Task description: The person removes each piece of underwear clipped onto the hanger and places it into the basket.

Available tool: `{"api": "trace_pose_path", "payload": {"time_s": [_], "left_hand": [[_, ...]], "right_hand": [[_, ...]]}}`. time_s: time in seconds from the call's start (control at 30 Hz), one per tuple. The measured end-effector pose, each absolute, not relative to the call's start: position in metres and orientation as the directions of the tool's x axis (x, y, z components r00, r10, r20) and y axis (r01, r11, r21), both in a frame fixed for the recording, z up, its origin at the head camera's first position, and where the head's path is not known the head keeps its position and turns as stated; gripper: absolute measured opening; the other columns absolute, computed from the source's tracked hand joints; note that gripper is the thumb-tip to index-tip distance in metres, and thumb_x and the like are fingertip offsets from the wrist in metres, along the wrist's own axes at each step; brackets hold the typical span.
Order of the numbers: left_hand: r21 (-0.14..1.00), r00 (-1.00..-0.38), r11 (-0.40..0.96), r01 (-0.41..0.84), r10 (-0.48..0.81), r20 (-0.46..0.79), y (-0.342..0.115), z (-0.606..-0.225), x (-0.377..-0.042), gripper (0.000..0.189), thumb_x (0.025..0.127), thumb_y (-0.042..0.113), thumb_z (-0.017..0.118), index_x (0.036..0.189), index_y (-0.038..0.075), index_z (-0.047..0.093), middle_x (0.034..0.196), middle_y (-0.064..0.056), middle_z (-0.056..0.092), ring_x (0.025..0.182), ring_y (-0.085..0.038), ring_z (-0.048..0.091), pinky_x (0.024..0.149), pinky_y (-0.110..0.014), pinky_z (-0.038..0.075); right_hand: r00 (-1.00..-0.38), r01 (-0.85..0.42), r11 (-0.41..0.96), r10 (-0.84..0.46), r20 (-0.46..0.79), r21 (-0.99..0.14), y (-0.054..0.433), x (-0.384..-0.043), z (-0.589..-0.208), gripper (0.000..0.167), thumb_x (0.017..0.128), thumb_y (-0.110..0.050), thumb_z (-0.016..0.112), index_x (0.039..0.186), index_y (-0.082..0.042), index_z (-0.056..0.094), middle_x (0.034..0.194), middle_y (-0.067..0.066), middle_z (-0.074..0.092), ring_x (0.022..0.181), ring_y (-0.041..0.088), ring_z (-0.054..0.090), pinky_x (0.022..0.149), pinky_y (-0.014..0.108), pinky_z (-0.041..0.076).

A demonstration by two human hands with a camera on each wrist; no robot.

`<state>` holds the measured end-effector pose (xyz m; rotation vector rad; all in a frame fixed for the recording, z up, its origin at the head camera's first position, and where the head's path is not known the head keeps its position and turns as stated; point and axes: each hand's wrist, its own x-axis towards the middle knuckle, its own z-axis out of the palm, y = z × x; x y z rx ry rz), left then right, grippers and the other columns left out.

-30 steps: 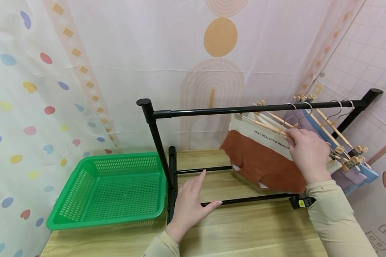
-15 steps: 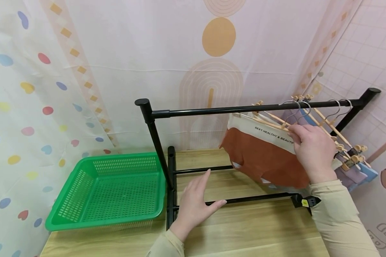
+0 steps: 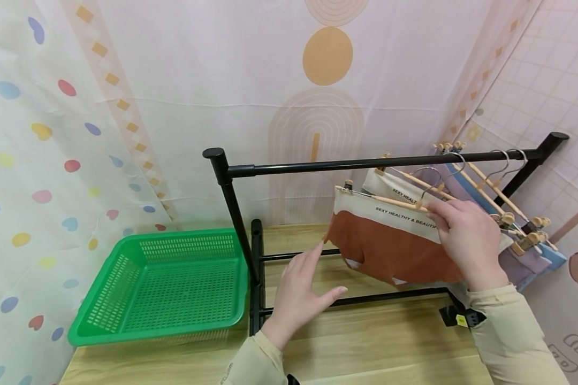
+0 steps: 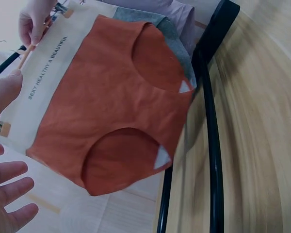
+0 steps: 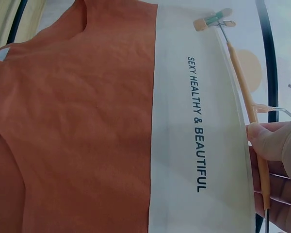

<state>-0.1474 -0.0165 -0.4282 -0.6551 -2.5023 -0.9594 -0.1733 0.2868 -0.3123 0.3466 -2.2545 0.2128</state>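
Observation:
My right hand [image 3: 464, 235] pinches the wooden bar of a clip hanger [image 5: 242, 87] between thumb and fingers. From its clips hangs a pair of rust-red underpants [image 3: 390, 246] with a cream waistband [image 5: 184, 121] printed in black letters. The hanger's metal hook shows just below the black rail. Fingers spread, my left hand [image 3: 298, 291] is at the lower left of the underpants, its fingertips close to their left edge. In the left wrist view, the underpants' leg openings face the table.
A black clothes rack's top rail [image 3: 313, 166] crosses the view. Behind the underpants hangs another cream-waistband garment [image 3: 385, 184]; lilac and blue garments [image 3: 530, 267] hang at the right end. A green plastic basket [image 3: 188, 289] stands left of the rack on the wooden table [image 3: 375, 347].
The hanger's hook has come off the rail, and the hanger with the underpants has dropped towards me, uncovering the garment behind. My left hand has moved right and slightly up, nearer the underpants.

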Motion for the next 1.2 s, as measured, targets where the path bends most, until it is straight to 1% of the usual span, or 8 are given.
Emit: {"api": "trace_pose_path", "payload": {"time_s": [0.2,0.33,0.43,0.6,0.77,0.93,1.1,1.2], "left_hand": [[0.501,-0.805,0.662,0.557,0.282,0.522,-0.018,-0.423,-0.15,0.093,0.08,0.055,0.077,0.151,0.01,0.039,0.139,-0.009,0.055,0.129,-0.029,0.049,0.108,-0.052,0.036],[0.515,-0.805,0.652,0.556,0.269,0.529,-0.019,-0.422,-0.152,0.092,0.079,0.051,0.08,0.15,0.007,0.04,0.139,-0.011,0.056,0.129,-0.031,0.049,0.109,-0.051,0.035],[0.526,-0.805,0.645,0.554,0.256,0.535,-0.022,-0.42,-0.154,0.092,0.079,0.049,0.081,0.15,0.006,0.041,0.139,-0.012,0.056,0.129,-0.031,0.049,0.109,-0.051,0.036],[0.514,-0.771,0.632,0.58,0.221,0.598,-0.027,-0.41,-0.16,0.091,0.077,0.043,0.084,0.148,0.004,0.043,0.136,-0.013,0.057,0.126,-0.032,0.052,0.105,-0.053,0.039],[0.496,-0.744,0.633,0.594,0.199,0.638,-0.033,-0.397,-0.166,0.088,0.078,0.042,0.084,0.146,0.002,0.046,0.135,-0.013,0.058,0.124,-0.031,0.052,0.103,-0.049,0.042],[0.494,-0.725,0.624,0.606,0.178,0.665,-0.039,-0.387,-0.171,0.086,0.079,0.041,0.084,0.145,0.001,0.046,0.134,-0.014,0.058,0.124,-0.031,0.051,0.104,-0.047,0.041],[0.479,-0.691,0.611,0.63,0.159,0.705,-0.047,-0.379,-0.175,0.085,0.076,0.039,0.086,0.143,0.001,0.049,0.129,-0.015,0.06,0.121,-0.032,0.052,0.103,-0.046,0.041],[0.481,-0.686,0.604,0.636,0.157,0.71,-0.051,-0.372,-0.176,0.083,0.075,0.039,0.087,0.141,0.002,0.052,0.129,-0.014,0.06,0.121,-0.031,0.052,0.103,-0.045,0.04]], "right_hand": [[-0.616,-0.349,0.937,-0.212,0.759,-0.021,0.285,-0.169,-0.321,0.019,0.079,-0.009,0.081,0.097,-0.012,0.076,0.087,0.009,0.071,0.081,0.035,0.064,0.049,0.052,0.044],[-0.628,-0.374,0.927,-0.231,0.743,-0.028,0.283,-0.166,-0.326,0.021,0.079,-0.008,0.08,0.1,-0.011,0.077,0.09,0.01,0.071,0.084,0.036,0.065,0.057,0.052,0.048],[-0.631,-0.384,0.923,-0.236,0.739,-0.033,0.281,-0.164,-0.33,0.023,0.077,-0.005,0.081,0.099,-0.01,0.077,0.091,0.01,0.072,0.086,0.035,0.065,0.059,0.052,0.049],[-0.614,-0.411,0.912,-0.266,0.743,-0.014,0.276,-0.161,-0.334,0.021,0.076,-0.004,0.081,0.096,-0.01,0.077,0.091,0.008,0.072,0.086,0.032,0.066,0.058,0.05,0.051],[-0.587,-0.441,0.897,-0.306,0.75,0.02,0.27,-0.16,-0.337,0.021,0.076,-0.006,0.081,0.096,-0.011,0.077,0.087,0.007,0.071,0.081,0.031,0.066,0.058,0.047,0.051],[-0.564,-0.475,0.88,-0.324,0.759,0.023,0.265,-0.159,-0.339,0.02,0.076,-0.007,0.081,0.095,-0.013,0.077,0.082,0.006,0.069,0.077,0.03,0.065,0.058,0.046,0.051],[-0.557,-0.498,0.867,-0.335,0.76,0.018,0.258,-0.158,-0.339,0.02,0.077,-0.007,0.081,0.095,-0.013,0.077,0.085,0.005,0.071,0.078,0.029,0.065,0.057,0.045,0.051],[-0.553,-0.509,0.861,-0.34,0.761,0.015,0.254,-0.158,-0.337,0.02,0.077,-0.006,0.081,0.096,-0.012,0.077,0.085,0.005,0.071,0.079,0.028,0.065,0.057,0.045,0.051]]}}
